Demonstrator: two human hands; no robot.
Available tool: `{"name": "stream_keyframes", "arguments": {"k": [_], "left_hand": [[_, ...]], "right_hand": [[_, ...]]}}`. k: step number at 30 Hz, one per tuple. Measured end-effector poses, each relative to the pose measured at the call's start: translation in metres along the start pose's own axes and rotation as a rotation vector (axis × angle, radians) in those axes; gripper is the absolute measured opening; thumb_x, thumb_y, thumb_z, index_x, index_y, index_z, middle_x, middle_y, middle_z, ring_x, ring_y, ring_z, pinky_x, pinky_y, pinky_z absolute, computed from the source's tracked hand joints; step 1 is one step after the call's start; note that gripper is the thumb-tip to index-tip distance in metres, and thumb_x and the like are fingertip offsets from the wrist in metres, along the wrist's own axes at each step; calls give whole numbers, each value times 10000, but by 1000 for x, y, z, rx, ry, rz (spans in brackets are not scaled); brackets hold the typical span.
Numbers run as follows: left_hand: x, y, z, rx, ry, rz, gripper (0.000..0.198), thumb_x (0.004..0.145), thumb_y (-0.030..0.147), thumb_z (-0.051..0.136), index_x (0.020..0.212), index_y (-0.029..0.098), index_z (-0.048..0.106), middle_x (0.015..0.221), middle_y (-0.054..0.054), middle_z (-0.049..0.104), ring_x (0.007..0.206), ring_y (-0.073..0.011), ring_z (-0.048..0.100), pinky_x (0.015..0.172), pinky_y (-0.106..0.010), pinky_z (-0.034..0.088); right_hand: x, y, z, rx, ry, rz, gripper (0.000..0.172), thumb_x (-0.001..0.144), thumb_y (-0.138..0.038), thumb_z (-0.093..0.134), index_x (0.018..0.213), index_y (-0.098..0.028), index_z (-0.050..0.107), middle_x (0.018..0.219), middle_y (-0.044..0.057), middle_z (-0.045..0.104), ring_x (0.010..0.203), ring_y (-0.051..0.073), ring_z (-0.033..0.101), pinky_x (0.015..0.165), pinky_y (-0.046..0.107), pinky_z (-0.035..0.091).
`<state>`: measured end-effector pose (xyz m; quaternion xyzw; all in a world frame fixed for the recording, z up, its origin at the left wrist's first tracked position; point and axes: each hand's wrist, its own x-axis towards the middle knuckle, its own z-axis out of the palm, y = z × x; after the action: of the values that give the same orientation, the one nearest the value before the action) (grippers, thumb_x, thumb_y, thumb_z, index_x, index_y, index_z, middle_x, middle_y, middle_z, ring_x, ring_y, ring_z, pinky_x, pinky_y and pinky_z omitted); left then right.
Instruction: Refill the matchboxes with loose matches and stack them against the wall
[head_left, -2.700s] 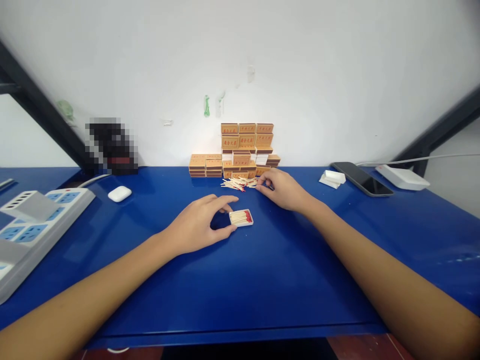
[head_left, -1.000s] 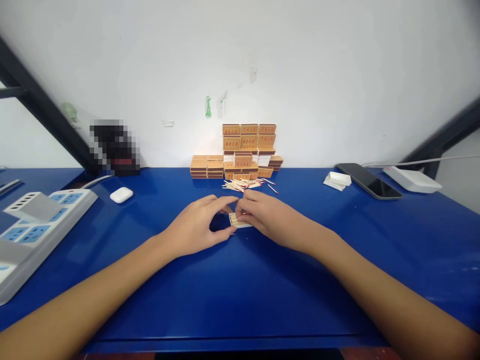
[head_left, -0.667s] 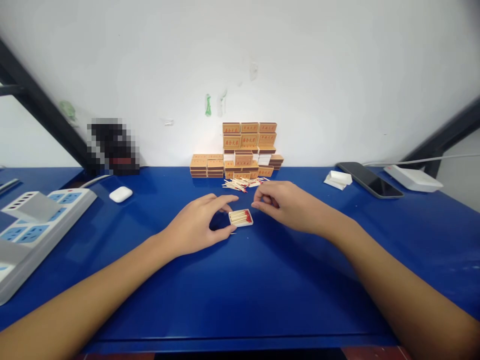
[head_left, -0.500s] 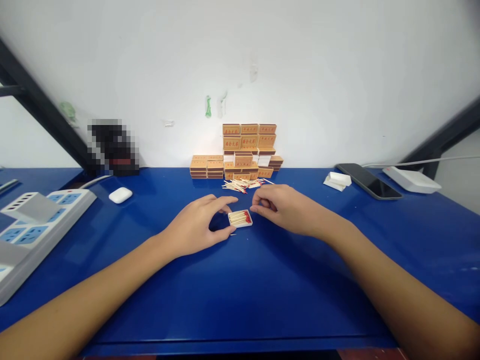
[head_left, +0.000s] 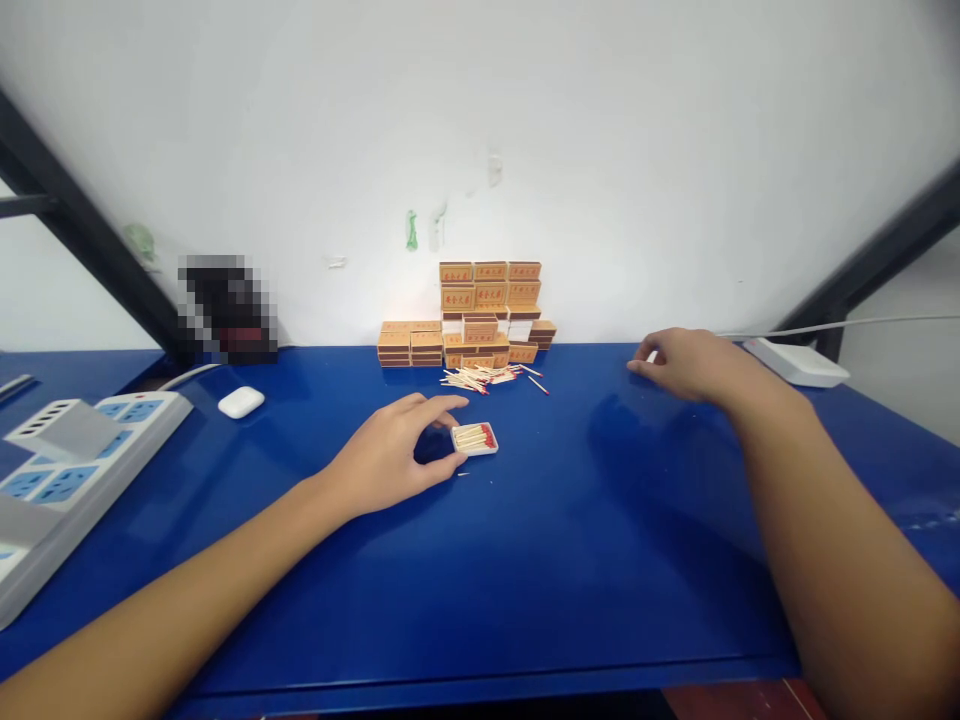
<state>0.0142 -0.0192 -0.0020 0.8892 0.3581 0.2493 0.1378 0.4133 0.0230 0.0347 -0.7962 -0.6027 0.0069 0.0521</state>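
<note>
A small white matchbox tray [head_left: 493, 451] filled with red-tipped matches lies on the blue table. My left hand [head_left: 397, 450] holds its left end, with the thumb at the near corner and fingers at the far side. My right hand [head_left: 679, 362] is far off to the right, its thumb and fingers curled about a white piece [head_left: 652, 357], likely one of the white matchbox trays there; most of it is hidden. Loose matches [head_left: 472, 378] lie in a pile beyond the filled tray, and one match [head_left: 538, 384] lies apart on the right.
Stacked matchboxes [head_left: 490, 295] stand against the wall behind the pile, with lower stacks [head_left: 409, 345] on the left. A white earbud case [head_left: 241, 402] and a power strip [head_left: 112, 470] are at left. A white flat box [head_left: 799, 362] and a cable [head_left: 862, 323] lie at far right.
My right hand has moved from beside the filled tray out to the white trays at the right, now covering them and the phone. My left hand stays at the tray. The view has shifted slightly.
</note>
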Motion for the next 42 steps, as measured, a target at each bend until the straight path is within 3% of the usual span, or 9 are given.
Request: {"name": "stream_keyframes", "arguments": {"k": [6,11,14,19,27,30,33,36,42], "left_hand": [[-1,0,3,-32,3,-7,564,904,349,734,1435,279,555,1170,-13,782,1110,-248,692,989,-443,557],[-1,-1,5,-32,-32,-25,556,906,340,734,1427,272,554,1190,-19,778,1139,-259,681,1000,-458,554],[-1,-3,4,-30,-21,-22,550,914,338,728,1429,266,551,1208,-25,776,1150,-262,675,1008,-465,552],[-2,-5,3,-19,-26,-16,562,922,342,728,1444,257,538,1209,-36,777,1190,-283,660,1027,-493,549],[-3,-5,0,0,73,-7,500,943,452,728,1377,238,604,1301,-96,709,1185,-274,675,1021,-483,573],[-2,-7,-3,17,197,1,490,971,459,697,1399,251,580,1277,-82,716,1207,-272,662,1044,-495,557],[-1,-8,-5,14,250,-5,556,967,479,705,1447,258,534,1278,-74,717,1203,-264,662,1047,-492,551],[1,-9,-6,-11,233,12,578,958,453,723,1465,260,525,1261,-67,726,1178,-249,672,1033,-468,555],[3,-11,-5,19,201,36,363,943,427,730,1244,229,687,1170,-67,753,1063,-240,701,950,-429,580]], "right_hand": [[1,11,-1,87,55,117,85,868,-216,734,856,-136,756,847,185,728,674,206,561,670,368,357],[8,-35,17,422,75,30,201,942,-343,688,864,-164,736,839,80,738,672,153,593,640,278,418],[22,-67,26,730,77,105,283,938,-389,694,766,-164,695,685,37,667,556,128,514,553,273,401],[47,-98,32,857,65,235,330,868,-421,775,712,-180,613,504,-17,510,451,122,414,436,278,323],[34,-90,12,1005,214,292,290,881,-356,727,712,-205,547,569,-32,471,519,122,437,466,264,374],[-2,-94,1,1073,211,151,315,902,-422,694,714,-208,559,613,-28,490,543,110,437,482,244,375],[-49,-115,5,1154,-100,-232,377,861,-563,719,768,-215,605,619,-24,518,525,115,433,456,247,341],[-84,-140,19,1143,-283,-424,441,837,-641,724,795,-210,640,621,-21,548,529,120,458,462,250,349],[-94,-149,37,1163,-377,-458,426,852,-606,736,789,-199,628,611,-38,566,495,102,452,466,248,344]]}}
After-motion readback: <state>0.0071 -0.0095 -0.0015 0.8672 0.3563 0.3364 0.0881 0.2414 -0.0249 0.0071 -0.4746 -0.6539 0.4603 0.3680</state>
